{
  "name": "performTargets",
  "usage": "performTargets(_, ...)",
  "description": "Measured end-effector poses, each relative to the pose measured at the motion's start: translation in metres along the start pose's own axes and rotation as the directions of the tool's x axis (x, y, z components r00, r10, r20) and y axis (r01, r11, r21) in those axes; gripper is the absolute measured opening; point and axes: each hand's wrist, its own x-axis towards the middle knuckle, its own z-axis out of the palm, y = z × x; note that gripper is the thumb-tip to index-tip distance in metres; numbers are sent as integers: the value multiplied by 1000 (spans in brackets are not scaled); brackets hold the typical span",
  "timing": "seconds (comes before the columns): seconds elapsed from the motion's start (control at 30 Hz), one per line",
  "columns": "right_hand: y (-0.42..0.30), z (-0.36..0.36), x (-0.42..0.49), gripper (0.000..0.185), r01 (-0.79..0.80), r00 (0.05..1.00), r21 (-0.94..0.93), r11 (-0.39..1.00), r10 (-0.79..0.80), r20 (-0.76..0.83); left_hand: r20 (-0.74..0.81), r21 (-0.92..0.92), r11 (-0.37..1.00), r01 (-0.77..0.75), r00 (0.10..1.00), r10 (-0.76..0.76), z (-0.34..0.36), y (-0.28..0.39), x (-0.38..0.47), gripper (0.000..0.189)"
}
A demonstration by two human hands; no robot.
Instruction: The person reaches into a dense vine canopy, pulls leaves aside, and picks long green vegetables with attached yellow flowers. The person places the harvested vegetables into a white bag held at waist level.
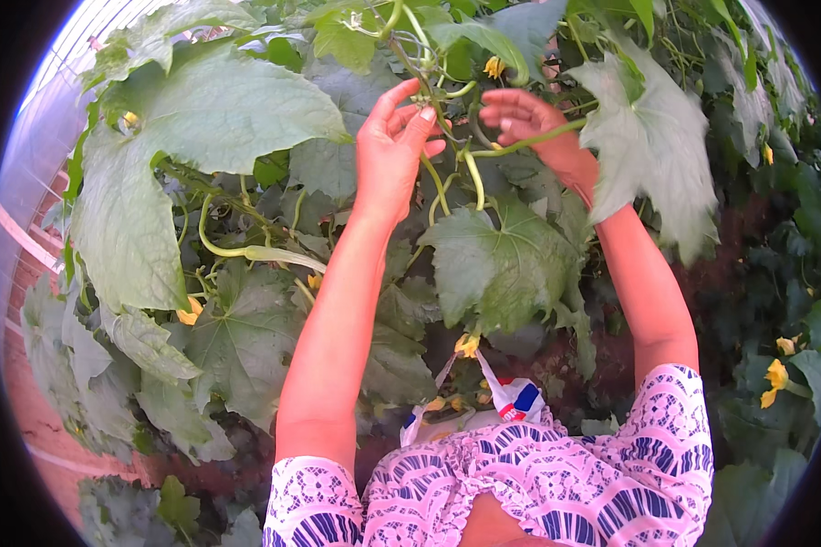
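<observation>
My left hand (398, 147) is raised to a climbing gourd vine, its thumb and fingers closed around the vine stem (432, 102) beside a cluster of small green buds (421, 101). To the right, my right hand (530, 126) is slightly blurred, fingers bent and apart, and nothing shows between them. A green leaf stalk (530, 141) passes in front of that wrist and leads to a broad lobed leaf (646, 137), which covers part of the forearm. Below the hands hangs another leaf (503, 263), with a pale curled tendril (475, 179) above it.
A slender young gourd (280, 256) hangs left of my left forearm. Yellow flowers show at left (190, 311) and right (776, 379). At my waist is a white plastic bag (516, 396) holding yellow flowers (451, 402). Large leaves (226, 109) crowd the left; a greenhouse wall (37, 150) stands beyond.
</observation>
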Motion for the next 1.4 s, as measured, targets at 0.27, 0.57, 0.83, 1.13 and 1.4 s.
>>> performTargets(0.27,12,2,30,28,255,956,-297,920,-286,-68,-60,25,996,-80,995,82,11,7,-8,13)
performTargets(0.57,-8,13,7,21,295,936,-544,786,-352,-1,-48,-220,974,47,997,-59,24,19,-11,30)
performTargets(0.83,-13,8,0,17,16,996,-367,930,-47,-75,1,-165,986,14,1000,-14,33,7,-9,32)
performTargets(1.13,15,-26,26,14,319,859,635,704,69,-507,31,-140,990,7,1000,-3,50,8,8,28)
performTargets(1.4,50,-127,-91,20,-408,827,-889,208,-328,-456,-68,3,999,41,997,-41,51,-42,46,30)
